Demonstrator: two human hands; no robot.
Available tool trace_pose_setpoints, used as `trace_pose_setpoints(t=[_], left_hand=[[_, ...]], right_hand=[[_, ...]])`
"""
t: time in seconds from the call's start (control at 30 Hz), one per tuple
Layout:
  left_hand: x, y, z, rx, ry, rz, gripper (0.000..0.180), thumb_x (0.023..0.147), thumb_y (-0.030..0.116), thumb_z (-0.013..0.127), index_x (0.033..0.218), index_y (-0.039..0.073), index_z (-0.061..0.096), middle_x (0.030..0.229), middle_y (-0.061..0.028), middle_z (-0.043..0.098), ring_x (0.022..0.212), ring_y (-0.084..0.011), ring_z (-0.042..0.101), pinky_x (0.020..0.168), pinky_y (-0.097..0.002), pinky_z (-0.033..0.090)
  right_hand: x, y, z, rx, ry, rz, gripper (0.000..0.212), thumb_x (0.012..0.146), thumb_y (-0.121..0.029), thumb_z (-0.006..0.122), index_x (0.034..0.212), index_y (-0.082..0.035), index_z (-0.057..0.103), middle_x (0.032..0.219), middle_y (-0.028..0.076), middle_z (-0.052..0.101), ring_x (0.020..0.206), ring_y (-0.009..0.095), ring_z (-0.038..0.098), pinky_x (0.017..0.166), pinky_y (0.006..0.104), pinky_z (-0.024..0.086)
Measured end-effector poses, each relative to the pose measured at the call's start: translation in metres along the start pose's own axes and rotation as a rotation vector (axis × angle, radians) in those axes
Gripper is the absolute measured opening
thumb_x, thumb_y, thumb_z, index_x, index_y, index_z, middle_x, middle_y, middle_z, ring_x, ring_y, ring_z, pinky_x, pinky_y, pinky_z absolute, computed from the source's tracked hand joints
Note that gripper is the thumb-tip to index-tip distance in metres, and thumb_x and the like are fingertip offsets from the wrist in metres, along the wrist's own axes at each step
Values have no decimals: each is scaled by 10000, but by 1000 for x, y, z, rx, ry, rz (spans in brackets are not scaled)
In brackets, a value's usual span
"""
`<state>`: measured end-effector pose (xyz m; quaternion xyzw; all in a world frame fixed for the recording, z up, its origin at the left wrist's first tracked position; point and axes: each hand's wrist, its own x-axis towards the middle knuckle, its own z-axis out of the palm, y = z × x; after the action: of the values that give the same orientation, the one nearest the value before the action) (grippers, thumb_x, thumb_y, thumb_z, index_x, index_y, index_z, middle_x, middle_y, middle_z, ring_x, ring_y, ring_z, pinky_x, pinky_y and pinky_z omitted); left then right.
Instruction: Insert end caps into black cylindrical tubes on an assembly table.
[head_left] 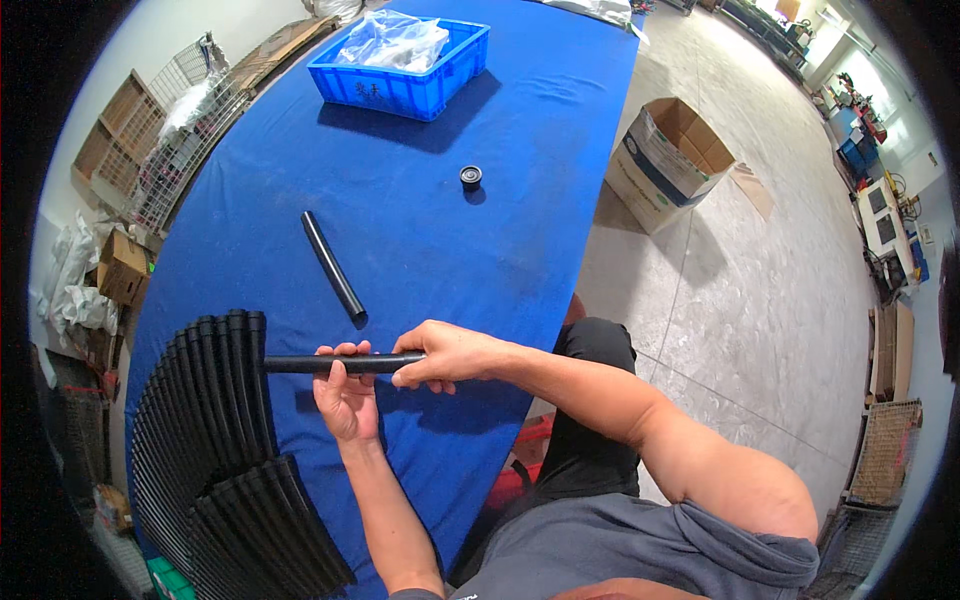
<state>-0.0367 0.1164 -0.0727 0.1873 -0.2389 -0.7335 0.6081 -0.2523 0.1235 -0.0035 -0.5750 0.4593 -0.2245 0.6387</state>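
Head view: both hands (346,404) (448,352) grip a black tube (295,364) above blue tablecloth (450,260), grey floor (760,320) alongside.

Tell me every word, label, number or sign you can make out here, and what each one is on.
I'll give places rather than copy wording.
Blue crate: dark characters on its front wall.
Cardboard box on the floor: print on its side, too small to read reliably.
Grey shirt: small pale marks at the picture's lower edge, unreadable.
Black tube in the hands: no writing visible.
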Motion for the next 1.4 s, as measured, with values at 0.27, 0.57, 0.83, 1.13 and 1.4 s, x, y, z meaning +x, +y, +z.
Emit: trace_pose_setpoints(t=[0.27,0.57,0.83,1.13,1.4], left_hand=[[3,0,-8,-72,-51,-9,157,976,112,561,1127,71,579,1112,-148,661,1112,-330,620,1000,-516,491],[0,-6,7,285,127,169,266,988,169,561,1210,38,495,1076,-187,661,934,-246,664,793,-346,565],[1,-3,8,147,100,81,203,990,160,556,1174,80,529,1020,-173,669,577,-107,559,421,-218,435],[-1,-3,9,127,138,103,161,987,130,527,1143,90,519,941,-165,672,528,-120,560,391,-227,437],[3,-6,15,182,211,62,155,983,157,551,1125,96,534,960,-140,674,517,-113,534,398,-225,441]], right_hand=[[2,2,4,7,-76,29,376,814,-246,681,1057,34,623,721,107,633,623,210,641,576,357,516],[11,31,6,-339,293,-527,349,775,-235,694,1003,25,647,744,176,657,710,315,661,657,435,498],[8,20,7,38,-46,-1,369,777,-264,706,981,36,638,725,190,648,699,333,654,652,438,487],[11,29,16,-403,250,-501,364,817,-237,674,1016,63,616,751,179,628,667,293,637,640,399,498],[24,47,19,-544,418,-655,376,844,-302,688,1027,23,642,715,69,631,559,147,602,478,293,475]])
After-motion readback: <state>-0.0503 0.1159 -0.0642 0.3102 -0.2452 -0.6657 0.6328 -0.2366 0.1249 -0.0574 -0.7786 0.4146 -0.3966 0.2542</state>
